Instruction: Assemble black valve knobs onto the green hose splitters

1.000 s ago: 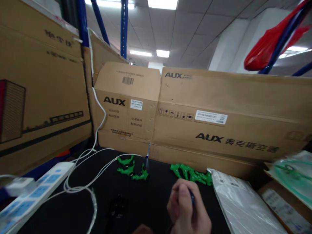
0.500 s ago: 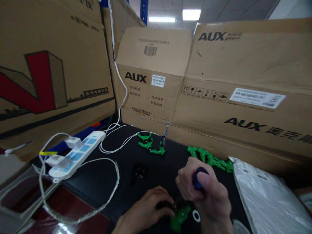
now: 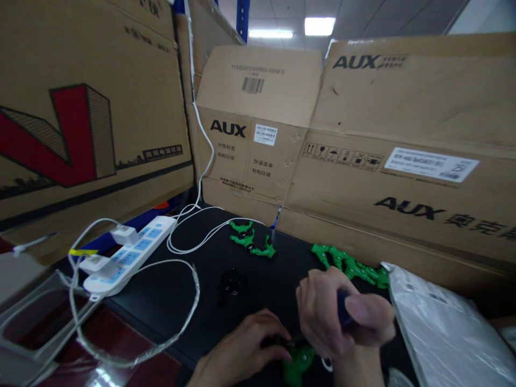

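- I look down from the head camera at a black bench (image 3: 278, 285) with two hands near the bottom.
- My right hand (image 3: 330, 317) is curled tight around a dark blue handle (image 3: 344, 310). The thumb lies near its top end.
- My left hand (image 3: 250, 344) pinches a small black piece (image 3: 276, 340) between thumb and fingers.
- A green part (image 3: 297, 365) sits at the bottom, between my two hands, right by the left fingertips. I cannot tell if it is joined to the black piece.
- The low end of the blue handle's tool is too dark and blurry for me to make out.
- A white ring (image 3: 327, 365) peeks out beside the green part, partly behind my right wrist.
- Another black part (image 3: 233, 282) lies on the bench, up and to the left of my hands.
- Some green pieces (image 3: 266, 251) with dark bits lie farther back, near the cardboard.
- More green pieces (image 3: 355, 269) lie in a row behind my right hand. The row ends by a shiny plastic bag (image 3: 435, 333) on the right.
- On the left is a white power strip (image 3: 131, 255) with two plugs in it. A white cord (image 3: 195, 301) makes a big loop beside it.
- Big brown cardboard (image 3: 363, 123) stands up at the back, and a box with a red shape (image 3: 153, 107) stands on the left.
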Available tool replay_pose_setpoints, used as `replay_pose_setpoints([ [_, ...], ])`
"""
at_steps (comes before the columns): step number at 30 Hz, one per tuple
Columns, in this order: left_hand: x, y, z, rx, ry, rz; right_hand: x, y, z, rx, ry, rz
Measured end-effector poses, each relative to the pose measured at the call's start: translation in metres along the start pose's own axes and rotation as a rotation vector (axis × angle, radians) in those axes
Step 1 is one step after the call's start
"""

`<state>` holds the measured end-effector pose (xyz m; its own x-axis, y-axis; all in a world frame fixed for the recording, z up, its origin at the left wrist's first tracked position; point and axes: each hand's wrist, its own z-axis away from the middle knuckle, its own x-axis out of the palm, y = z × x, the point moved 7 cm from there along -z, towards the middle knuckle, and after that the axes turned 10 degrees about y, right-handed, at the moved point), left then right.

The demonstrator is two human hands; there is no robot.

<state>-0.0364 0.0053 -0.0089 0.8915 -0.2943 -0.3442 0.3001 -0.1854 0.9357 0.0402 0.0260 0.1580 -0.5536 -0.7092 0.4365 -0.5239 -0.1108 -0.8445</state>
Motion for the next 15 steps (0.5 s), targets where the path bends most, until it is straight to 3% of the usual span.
replay_pose_setpoints([
  [1,0.000,-0.001,0.000,0.001,0.003,-0.001,-0.003,0.001,-0.001,-0.032,0.031,-0.025],
  [3,0.000,-0.001,0.000,0.012,0.012,0.013,-0.010,0.005,-0.003,-0.095,0.231,-0.007],
  [5,0.000,0.000,0.000,0.038,0.018,0.034,-0.019,0.004,0.002,-0.245,0.575,0.140],
  [7,0.000,0.002,0.000,0.066,0.023,0.045,-0.021,-0.009,0.022,-0.529,1.015,0.350],
  [9,-0.001,0.002,0.000,0.087,0.030,0.047,-0.011,-0.019,0.042,-0.745,1.309,0.511],
  [10,-0.001,0.003,0.000,0.092,0.032,0.048,-0.009,-0.021,0.044,-0.754,1.337,0.539],
  [11,-0.001,0.003,0.000,0.094,0.031,0.049,-0.011,-0.021,0.039,-0.683,1.275,0.532],
  [13,-0.002,0.005,0.000,0.088,0.018,0.046,-0.016,-0.015,0.019,-0.415,0.944,0.460],
  [15,-0.002,0.007,0.000,0.080,-0.002,0.033,-0.014,-0.003,0.005,-0.151,0.525,0.345],
])
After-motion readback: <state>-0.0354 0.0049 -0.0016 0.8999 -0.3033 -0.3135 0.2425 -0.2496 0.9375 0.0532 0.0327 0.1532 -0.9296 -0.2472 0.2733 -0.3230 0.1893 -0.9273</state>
